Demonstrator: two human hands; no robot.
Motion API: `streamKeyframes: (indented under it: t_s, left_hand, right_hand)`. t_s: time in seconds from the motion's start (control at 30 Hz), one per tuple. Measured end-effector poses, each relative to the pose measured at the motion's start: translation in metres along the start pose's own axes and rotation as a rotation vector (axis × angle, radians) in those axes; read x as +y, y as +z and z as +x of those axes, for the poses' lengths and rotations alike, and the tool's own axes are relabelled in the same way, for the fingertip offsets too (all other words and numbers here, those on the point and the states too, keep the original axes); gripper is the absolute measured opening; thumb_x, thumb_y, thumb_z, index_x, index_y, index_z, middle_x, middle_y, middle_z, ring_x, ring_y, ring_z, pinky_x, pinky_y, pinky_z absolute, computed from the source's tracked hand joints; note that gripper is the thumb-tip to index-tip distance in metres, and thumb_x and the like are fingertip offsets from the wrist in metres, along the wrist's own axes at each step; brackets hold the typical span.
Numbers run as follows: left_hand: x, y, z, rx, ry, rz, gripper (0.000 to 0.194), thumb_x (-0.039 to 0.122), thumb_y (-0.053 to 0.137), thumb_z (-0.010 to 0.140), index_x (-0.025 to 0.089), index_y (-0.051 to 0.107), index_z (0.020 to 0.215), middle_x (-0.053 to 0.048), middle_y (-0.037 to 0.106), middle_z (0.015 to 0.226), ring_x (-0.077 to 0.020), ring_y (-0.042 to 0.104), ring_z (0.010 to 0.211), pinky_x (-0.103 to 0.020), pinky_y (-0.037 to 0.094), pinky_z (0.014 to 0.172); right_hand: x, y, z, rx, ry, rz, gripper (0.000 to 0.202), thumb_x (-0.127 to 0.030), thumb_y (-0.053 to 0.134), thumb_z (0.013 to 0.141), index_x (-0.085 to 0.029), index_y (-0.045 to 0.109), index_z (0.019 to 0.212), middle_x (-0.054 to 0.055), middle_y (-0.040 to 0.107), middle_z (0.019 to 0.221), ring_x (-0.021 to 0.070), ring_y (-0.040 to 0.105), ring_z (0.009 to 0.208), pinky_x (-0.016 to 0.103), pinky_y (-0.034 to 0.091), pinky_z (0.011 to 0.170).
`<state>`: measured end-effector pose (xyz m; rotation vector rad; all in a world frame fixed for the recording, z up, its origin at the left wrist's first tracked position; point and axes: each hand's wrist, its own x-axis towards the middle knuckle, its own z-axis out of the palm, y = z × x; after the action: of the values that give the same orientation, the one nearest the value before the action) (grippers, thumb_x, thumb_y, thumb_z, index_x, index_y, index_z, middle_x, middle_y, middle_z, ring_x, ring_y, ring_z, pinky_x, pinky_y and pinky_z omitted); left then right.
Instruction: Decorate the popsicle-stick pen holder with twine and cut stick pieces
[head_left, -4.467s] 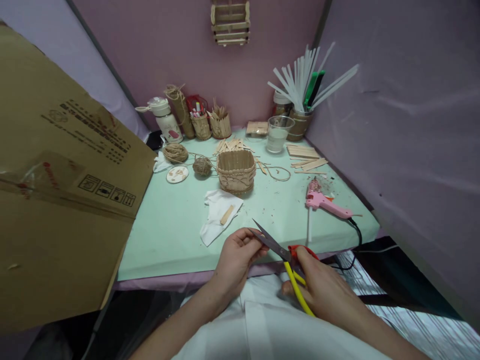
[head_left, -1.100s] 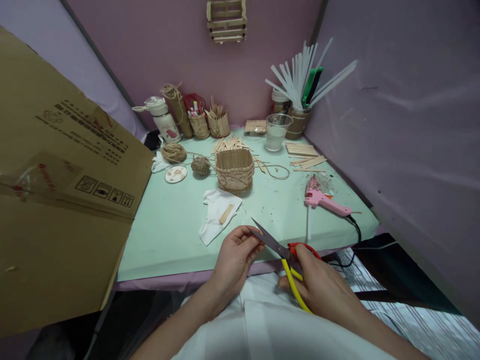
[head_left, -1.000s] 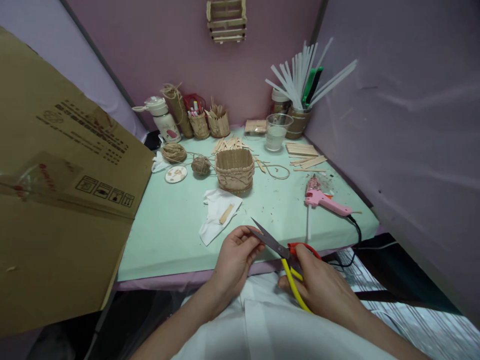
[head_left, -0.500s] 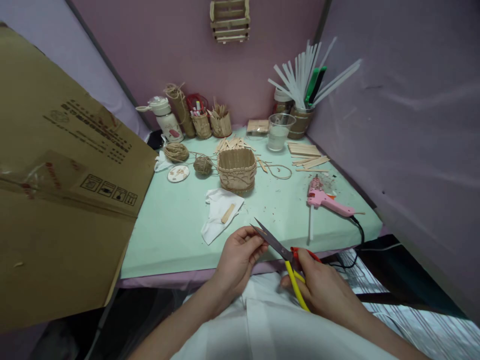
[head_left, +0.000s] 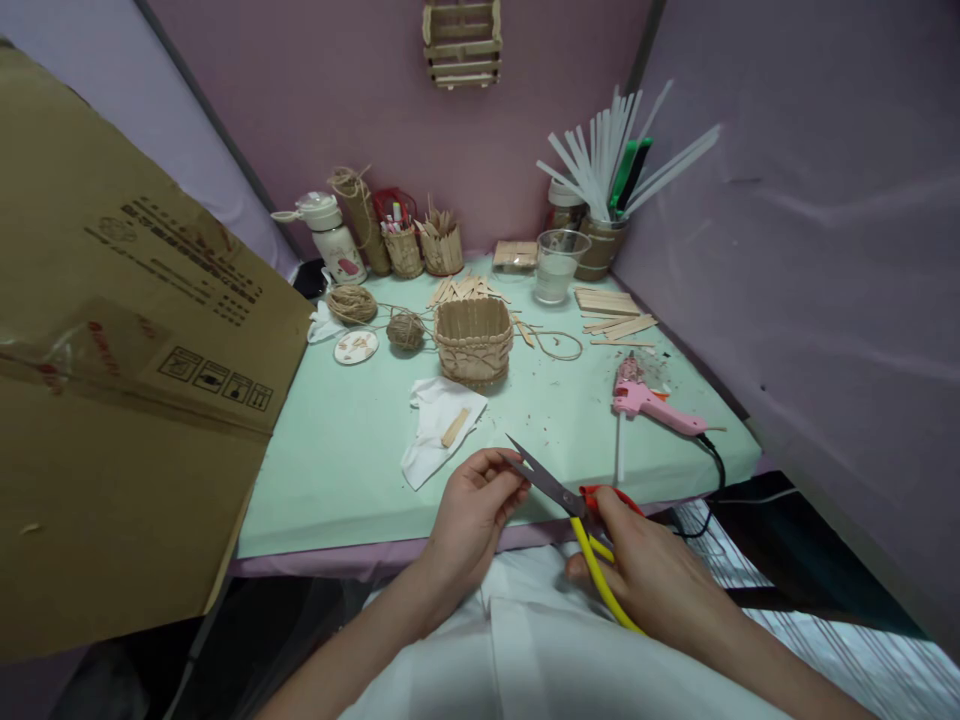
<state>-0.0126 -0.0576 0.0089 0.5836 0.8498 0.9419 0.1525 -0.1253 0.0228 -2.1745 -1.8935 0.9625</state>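
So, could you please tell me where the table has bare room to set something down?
The widest bare patch is the table's front left, between the cardboard box and the white cloth, before the round disc. A smaller one, dotted with scraps, lies beyond the scissors, between the basket and pink glue gun. The back, with bottle and cups, is crowded.

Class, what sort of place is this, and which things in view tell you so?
Probably a small craft corner: a pink glue gun lies on the table, wooden sticks and twine balls lie about, and the right hand holds scissors.
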Motion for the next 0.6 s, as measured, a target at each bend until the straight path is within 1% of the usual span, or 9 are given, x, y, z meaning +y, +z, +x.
streamKeyframes:
  t_s: [0.13,0.33,0.47,0.6]
  left_hand:
    - [0.001,0.001,-0.001,-0.011,0.037,-0.002,0.024,0.011,0.068,0.064,0.018,0.058,0.085,0.002,0.060,0.073,-0.0070,0.055,0.067,-0.019,0.045,0.068]
    - [0.001,0.003,-0.001,-0.031,0.059,0.018,0.021,0.007,0.063,0.066,0.018,0.056,0.082,0.002,0.060,0.076,-0.0074,0.055,0.071,-0.019,0.044,0.069]
    - [0.000,0.003,-0.001,-0.030,0.082,0.032,0.021,0.006,0.064,0.065,0.018,0.057,0.080,0.002,0.059,0.077,-0.0078,0.054,0.072,-0.020,0.043,0.070]
    - [0.000,0.003,-0.001,-0.041,0.072,0.021,0.021,0.007,0.065,0.064,0.018,0.057,0.080,0.002,0.059,0.077,-0.0080,0.054,0.072,-0.020,0.043,0.070]
  right_hand:
    - [0.000,0.001,0.000,0.007,-0.016,-0.017,0.026,-0.037,0.058,0.075,-0.023,0.041,0.087,0.004,0.064,0.078,0.0231,0.061,0.069,0.025,0.030,0.054]
    - [0.002,0.004,-0.001,-0.006,-0.004,-0.015,0.025,-0.036,0.059,0.075,-0.022,0.044,0.089,0.003,0.063,0.075,0.0227,0.061,0.068,0.025,0.028,0.053]
    - [0.004,0.007,-0.001,-0.023,-0.007,0.007,0.028,-0.036,0.058,0.076,-0.022,0.045,0.095,0.004,0.064,0.079,0.0228,0.062,0.070,0.025,0.029,0.054]
    - [0.007,0.011,0.000,-0.078,-0.010,0.048,0.032,-0.038,0.053,0.079,-0.021,0.043,0.104,0.006,0.067,0.083,0.0252,0.063,0.075,0.027,0.033,0.058]
